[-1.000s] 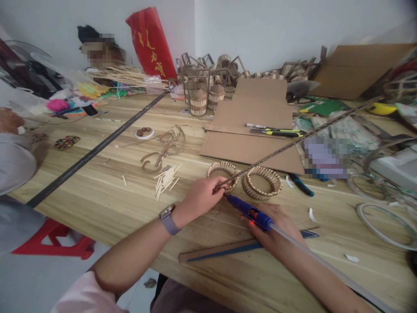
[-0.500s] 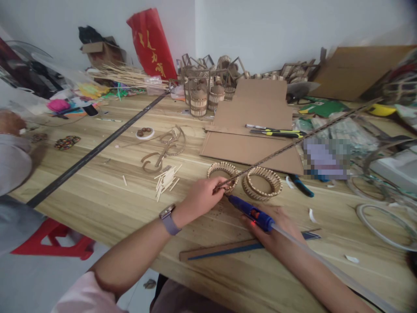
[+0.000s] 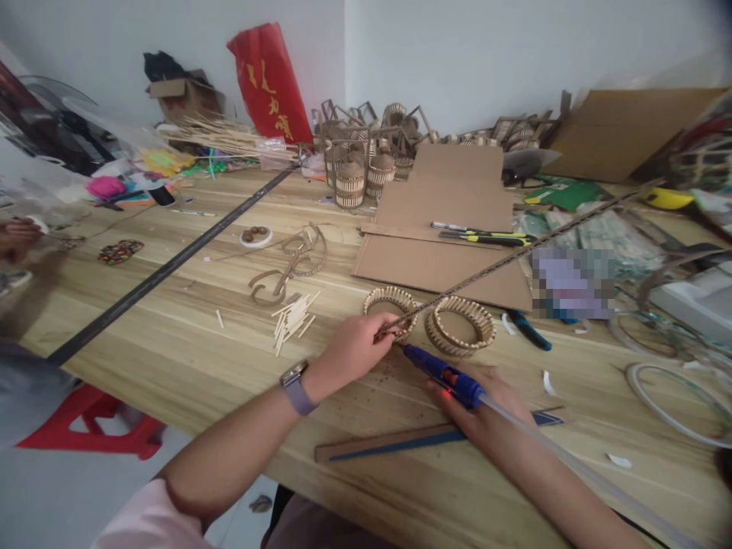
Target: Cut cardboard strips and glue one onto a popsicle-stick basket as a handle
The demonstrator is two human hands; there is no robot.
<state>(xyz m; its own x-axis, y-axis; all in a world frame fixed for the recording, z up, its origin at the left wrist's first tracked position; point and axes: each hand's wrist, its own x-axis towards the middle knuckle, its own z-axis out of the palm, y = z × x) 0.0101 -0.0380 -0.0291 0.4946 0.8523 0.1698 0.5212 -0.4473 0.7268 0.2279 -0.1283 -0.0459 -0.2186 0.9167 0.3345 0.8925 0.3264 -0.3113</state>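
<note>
My left hand (image 3: 359, 345) is closed on the near end of a long thin corrugated cardboard strip (image 3: 492, 267), which slants away to the far right. In my right hand (image 3: 486, 396) is a blue hot glue gun (image 3: 438, 370) with a red light lit and a clear glue stick running out of its back. Its nozzle points at the strip's end beside my left fingertips; whether they touch I cannot tell. Just beyond my left hand sits a ring of short wooden sticks (image 3: 390, 293), partly hidden by the fingers. A second stick ring (image 3: 460, 326) lies to its right.
Small loose sticks (image 3: 294, 322) lie left of my hand. Cardboard sheets (image 3: 440, 263) bear cutter knives (image 3: 483, 235). A blue-marked strip (image 3: 394, 442) lies under my right wrist. Little stick lanterns (image 3: 350, 183) stand at the back. Another person's hand (image 3: 20, 236) is at far left.
The glue gun's nozzle has drawn slightly right, away from my left fingertips. My left hand keeps its hold on the strip. At far left, the other person's hand and arm have shifted.
</note>
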